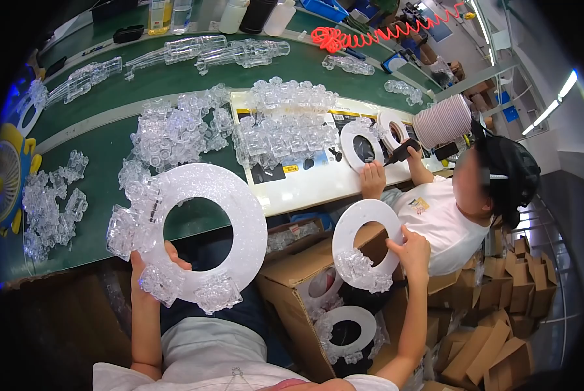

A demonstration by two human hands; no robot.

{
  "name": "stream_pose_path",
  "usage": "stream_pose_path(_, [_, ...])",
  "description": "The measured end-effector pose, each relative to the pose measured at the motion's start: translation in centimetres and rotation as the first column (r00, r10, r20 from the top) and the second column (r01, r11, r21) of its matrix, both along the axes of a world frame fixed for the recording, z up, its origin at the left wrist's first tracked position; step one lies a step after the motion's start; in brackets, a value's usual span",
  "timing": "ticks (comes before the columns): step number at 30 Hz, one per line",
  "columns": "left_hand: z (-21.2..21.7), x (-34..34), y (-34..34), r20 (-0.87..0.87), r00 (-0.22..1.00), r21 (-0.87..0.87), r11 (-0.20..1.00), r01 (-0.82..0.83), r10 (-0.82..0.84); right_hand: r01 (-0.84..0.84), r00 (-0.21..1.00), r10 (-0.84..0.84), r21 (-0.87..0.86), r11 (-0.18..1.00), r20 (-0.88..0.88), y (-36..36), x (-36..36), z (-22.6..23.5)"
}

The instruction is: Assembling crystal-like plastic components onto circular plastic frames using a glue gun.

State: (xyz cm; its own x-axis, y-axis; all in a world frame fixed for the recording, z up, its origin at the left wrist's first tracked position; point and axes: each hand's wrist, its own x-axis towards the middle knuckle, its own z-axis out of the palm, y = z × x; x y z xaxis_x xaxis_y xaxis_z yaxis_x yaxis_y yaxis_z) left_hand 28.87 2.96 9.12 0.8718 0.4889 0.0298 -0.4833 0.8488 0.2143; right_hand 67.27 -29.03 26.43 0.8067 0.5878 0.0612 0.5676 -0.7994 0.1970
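My left hand (150, 266) grips the lower left of a large white speckled ring (247, 218), its fingers wrapped around the edge. Several clear plastic blocks (124, 231) sit along that ring's left and lower rim. Off to the right, my right hand (412, 251) pinches the right edge of a second white ring (345, 234), held over the cardboard boxes. A cluster of clear pieces (359, 268) is on its lower part. The fingers behind both rings are partly hidden.
Clear plastic pieces (174, 127) are heaped on the green bench (103, 176), with more on a white board (292, 195). A co-worker (435, 221) at right handles a ring (352, 146) and a dark tool. An open carton (285, 280) holds rings below. A fan (8, 173) stands at left.
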Motion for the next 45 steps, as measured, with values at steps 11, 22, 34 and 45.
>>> stream_pose_path(11, [-0.4,0.2,0.1,0.019,1.000,-0.040,0.999,0.022,-0.021,0.055,0.997,-0.054,0.020,0.998,-0.050,0.6,-0.3,-0.1])
stream_pose_path(22, [1.4,0.3,0.1,-0.114,0.993,0.078,0.996,0.052,-0.043,0.062,0.993,-0.060,0.017,0.998,-0.102,1.3,-0.5,-0.2])
stream_pose_path(34, [1.3,0.2,0.0,-0.079,0.997,0.089,0.996,0.012,-0.005,-0.048,0.997,0.052,0.068,0.997,-0.052,0.9,-0.1,-1.6])
stream_pose_path(45, [1.4,0.1,0.0,-0.108,0.994,0.098,0.995,0.011,0.000,-0.014,0.995,0.022,0.076,0.997,-0.098,1.6,-1.0,-1.0])
